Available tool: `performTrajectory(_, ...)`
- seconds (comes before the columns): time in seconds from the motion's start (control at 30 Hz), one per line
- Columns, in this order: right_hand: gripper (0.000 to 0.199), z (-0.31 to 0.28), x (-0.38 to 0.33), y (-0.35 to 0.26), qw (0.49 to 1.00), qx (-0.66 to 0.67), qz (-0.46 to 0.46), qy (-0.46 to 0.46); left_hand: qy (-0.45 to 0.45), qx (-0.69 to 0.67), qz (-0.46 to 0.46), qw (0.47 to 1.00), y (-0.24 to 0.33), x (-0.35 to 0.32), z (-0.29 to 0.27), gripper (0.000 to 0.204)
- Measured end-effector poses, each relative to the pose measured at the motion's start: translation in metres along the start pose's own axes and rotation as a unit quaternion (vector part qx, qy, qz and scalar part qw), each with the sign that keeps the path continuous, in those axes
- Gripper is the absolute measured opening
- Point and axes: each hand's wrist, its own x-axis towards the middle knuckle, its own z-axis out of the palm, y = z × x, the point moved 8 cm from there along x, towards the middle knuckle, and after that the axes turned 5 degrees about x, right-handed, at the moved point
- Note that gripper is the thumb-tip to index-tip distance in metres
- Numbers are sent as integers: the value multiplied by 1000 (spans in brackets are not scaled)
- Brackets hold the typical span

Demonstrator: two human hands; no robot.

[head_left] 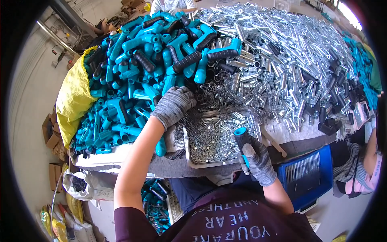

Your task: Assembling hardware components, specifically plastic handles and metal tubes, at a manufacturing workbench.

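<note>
Gripping teal handle (243,141) in right hand (259,162), left hand (174,105) on springs (209,90)

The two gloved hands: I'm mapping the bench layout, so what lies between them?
In the head view, between the left hand and the right hand holding a teal-and-black handle lies a metal tray of small silvery parts, with loose springs behind.

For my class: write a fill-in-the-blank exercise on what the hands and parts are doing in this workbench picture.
1. The right hand grips a teal and ___ handle.
2. The left hand reaches into the pile of ___ handles.
3. Both hands wear ___ gloves.
4. A ___ sack lies beside the pile.

Missing: black; teal; grey; yellow
</note>
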Motion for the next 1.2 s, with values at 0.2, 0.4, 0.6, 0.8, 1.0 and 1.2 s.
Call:
performTrajectory(0.2, 69, -5, -1, 1, 1000, 5, 16, 4, 75, -296, -233, 923, -39, -10, -40, 20)
performTrajectory(0.4, 60, 10, 0, -15, 987, -140, -53, -58, 48, -397, 16, 916, 46, -10, -90, 29)
performTrajectory(0.6, 56, 35, -3, -19, 955, -260, -117, -83, -7, -520, -22, 854, 82, -11, -80, 34)
performTrajectory(0.8, 60, 27, 2, -15, 957, -246, -155, -14, 110, -296, -391, 865, 8, -57, -55, 69)
performTrajectory(1.0, 64, 19, 6, -9, 970, -220, -99, -27, 1, -192, -615, 765, -52, -108, 11, 88)
performTrajectory(1.2, 64, 14, 6, -22, 945, -302, -128, -3, 209, -561, -397, 696, -19, -106, -51, 43)
